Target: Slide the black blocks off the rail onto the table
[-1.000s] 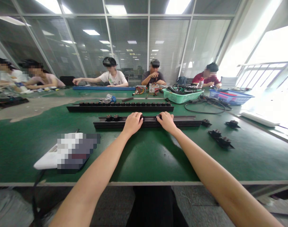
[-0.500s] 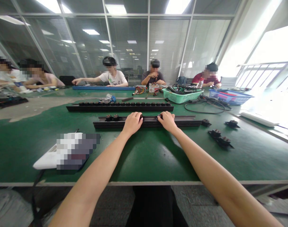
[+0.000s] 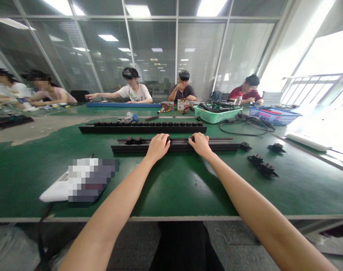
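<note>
Both my hands lay palm-down on the near rail (image 3: 126, 148), the left hand (image 3: 158, 146) and right hand (image 3: 199, 144) a short gap apart near its middle. My fingers curled over its top with the tips hidden behind the knuckles. A small dark piece showed at the inner side of each hand, but I could not tell whether I pinched them or only pressed on the rail.

Just left of my left hand, two black modules (image 3: 133, 140) sat in the rail; the rest of its length, out past either hand, looked bare. The far rail (image 3: 143, 128) beyond my fingertips carried a full row, which I took as the finished look, so most of the filling seemed left. Loose modules (image 3: 263, 167) lay to my right, with one (image 3: 245, 146) just off the rail's end.

Between my wrists and the table (image 3: 174, 188) edge the green top was open. A white device (image 3: 54, 192) lay well to my left, and a cable (image 3: 245, 132) and basket (image 3: 216, 114) lay beyond my right hand.
</note>
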The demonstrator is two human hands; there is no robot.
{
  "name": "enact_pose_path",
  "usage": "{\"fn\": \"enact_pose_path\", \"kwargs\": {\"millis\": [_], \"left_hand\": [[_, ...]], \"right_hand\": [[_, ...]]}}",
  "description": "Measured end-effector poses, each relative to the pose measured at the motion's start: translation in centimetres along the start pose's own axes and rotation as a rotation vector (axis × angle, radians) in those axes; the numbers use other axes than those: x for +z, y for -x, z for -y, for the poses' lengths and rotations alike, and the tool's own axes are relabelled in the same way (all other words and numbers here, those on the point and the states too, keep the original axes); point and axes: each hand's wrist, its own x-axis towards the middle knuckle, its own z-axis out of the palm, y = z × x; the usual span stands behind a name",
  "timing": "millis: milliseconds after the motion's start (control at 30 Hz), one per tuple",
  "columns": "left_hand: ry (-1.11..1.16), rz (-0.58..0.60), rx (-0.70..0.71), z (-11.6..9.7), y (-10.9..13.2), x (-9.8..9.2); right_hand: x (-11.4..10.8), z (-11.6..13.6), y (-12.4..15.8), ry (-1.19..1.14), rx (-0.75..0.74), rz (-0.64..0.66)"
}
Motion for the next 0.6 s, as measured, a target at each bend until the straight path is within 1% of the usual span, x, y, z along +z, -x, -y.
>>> {"fn": "enact_pose_path", "kwargs": {"millis": [367, 600], "left_hand": [[-0.015, 0.014, -0.007, -0.11, -0.04, -0.12], [-0.009, 0.013, -0.004, -0.06, -0.05, -0.06]], "right_hand": [[0.2, -0.39, -0.09, -0.001, -0.003, -0.032], [0.22, -0.69, -0.16, -0.013, 0.006, -0.028]]}}
